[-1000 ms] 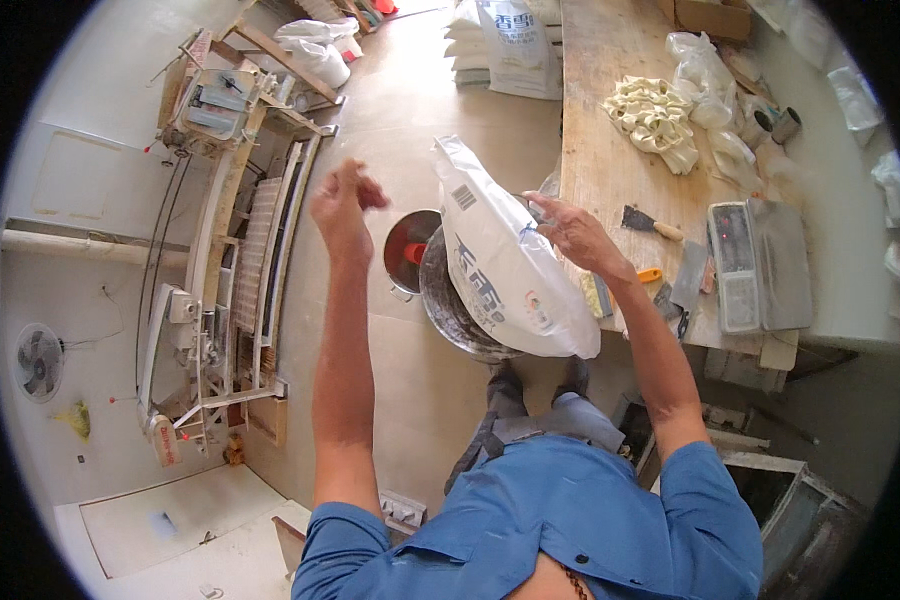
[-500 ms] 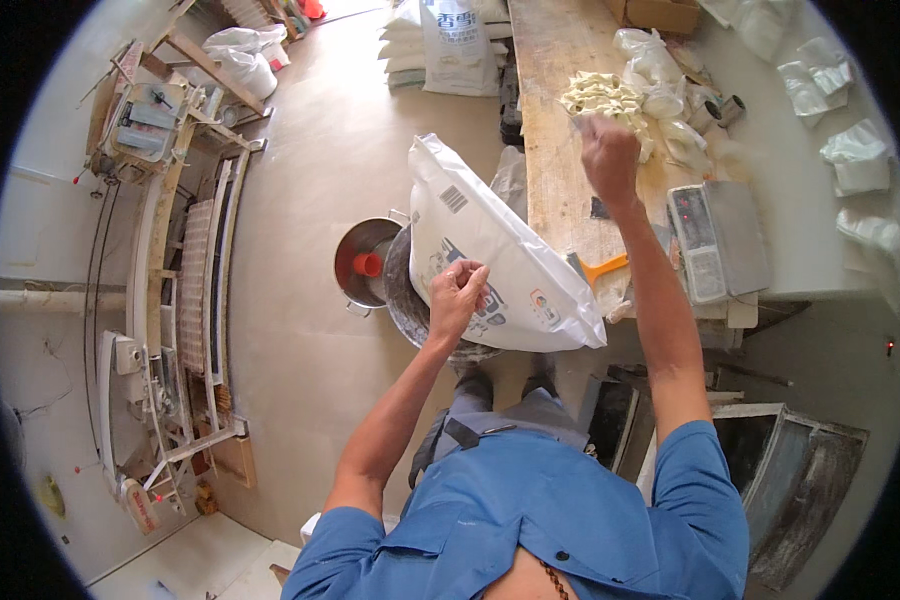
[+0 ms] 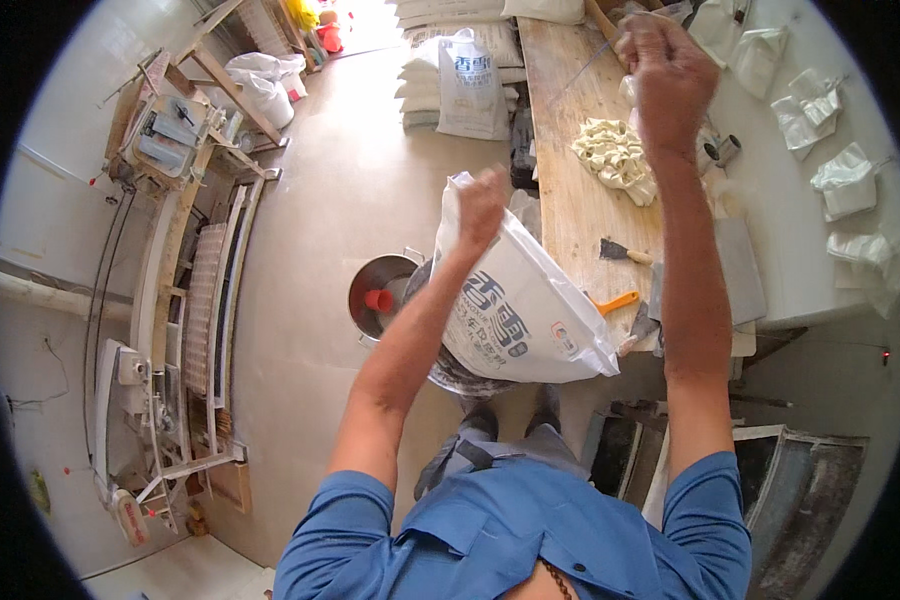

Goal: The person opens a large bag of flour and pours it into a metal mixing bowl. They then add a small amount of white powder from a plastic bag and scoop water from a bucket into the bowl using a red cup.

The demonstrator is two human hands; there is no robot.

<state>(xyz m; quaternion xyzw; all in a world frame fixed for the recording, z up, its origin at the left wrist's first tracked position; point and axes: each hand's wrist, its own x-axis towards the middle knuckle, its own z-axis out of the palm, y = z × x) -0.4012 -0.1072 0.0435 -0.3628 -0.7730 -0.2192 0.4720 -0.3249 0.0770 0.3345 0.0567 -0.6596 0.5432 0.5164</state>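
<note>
Sack [image 3: 530, 335] leans over the tub [image 3: 462, 376], left of the desk [image 3: 562, 150]; unstitching seems in hand. My left hand [image 3: 482, 210] blurs at its far corner, grip unclear; my right hand [image 3: 667, 80], far right, clenches a thread [image 3: 586, 68]. Next, I judge, calls for parting the sack's top.

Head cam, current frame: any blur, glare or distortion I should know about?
Head view: left hand smeared, likely motion blur; white bag fairly crisp by comparison; floor washed out by glare near the top edge; long machine at left bowed by the fisheye; corners black.
</note>
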